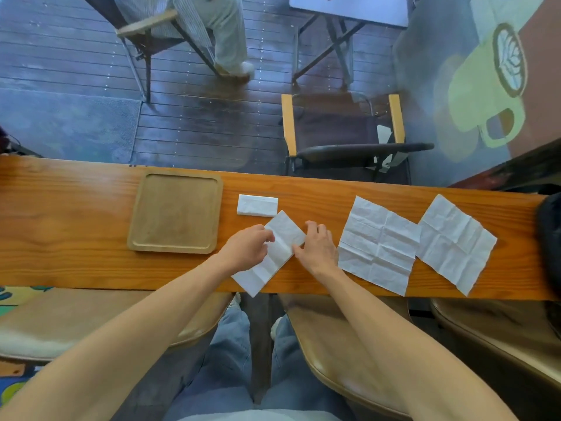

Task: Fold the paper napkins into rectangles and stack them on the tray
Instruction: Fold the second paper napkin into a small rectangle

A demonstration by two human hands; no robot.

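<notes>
A half-folded white napkin (274, 253) lies slanted on the wooden table (76, 214), its lower corner past the near edge. My left hand (247, 247) pinches its left side and my right hand (317, 247) holds its right edge. A small folded rectangle napkin (257, 205) rests just beyond them. The square wooden tray (175, 212) to the left holds nothing. Two unfolded creased napkins (378, 244) (455, 241) lie flat to the right of my hands.
A dark object (551, 238) sits at the table's right end. Beyond the far edge stand a folding chair (343, 132) and a seated person's legs (224, 34). Tan stools (349, 344) are under the near edge.
</notes>
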